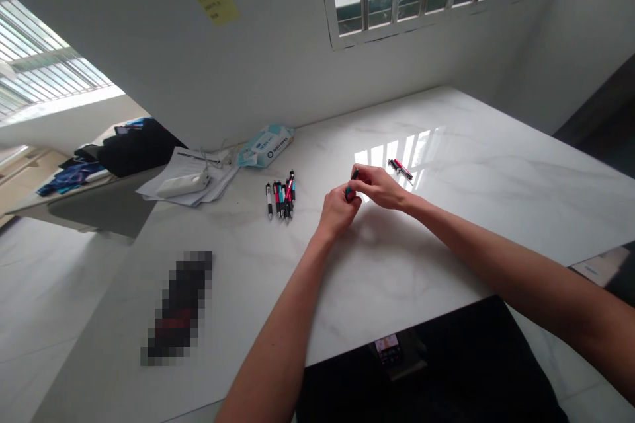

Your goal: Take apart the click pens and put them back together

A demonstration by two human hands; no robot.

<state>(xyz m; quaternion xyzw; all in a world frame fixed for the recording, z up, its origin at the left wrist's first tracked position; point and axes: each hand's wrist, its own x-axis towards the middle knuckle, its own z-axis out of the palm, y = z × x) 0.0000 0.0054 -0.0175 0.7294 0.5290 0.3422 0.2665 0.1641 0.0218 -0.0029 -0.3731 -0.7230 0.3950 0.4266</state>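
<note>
In the head view my left hand (339,210) is closed around a teal-and-black pen (348,194), its wrist low over the white marbled table. My right hand (378,186) meets it from the right, fingertips pinching the pen's dark upper part. Fingers cover most of the pen, so its ends are hard to make out. Left of the hands lies a cluster of click pens (286,197) in red, teal and white with black grips. Two or so more pens (401,170), red and black, rest just beyond my right hand.
A blue-and-white wipes packet (268,145) lies by the wall, beside papers (218,190) with a white device (183,184) on them. A dark pixelated object (179,307) is on the table's left. The marbled table (520,192) extends to the right under a barred window.
</note>
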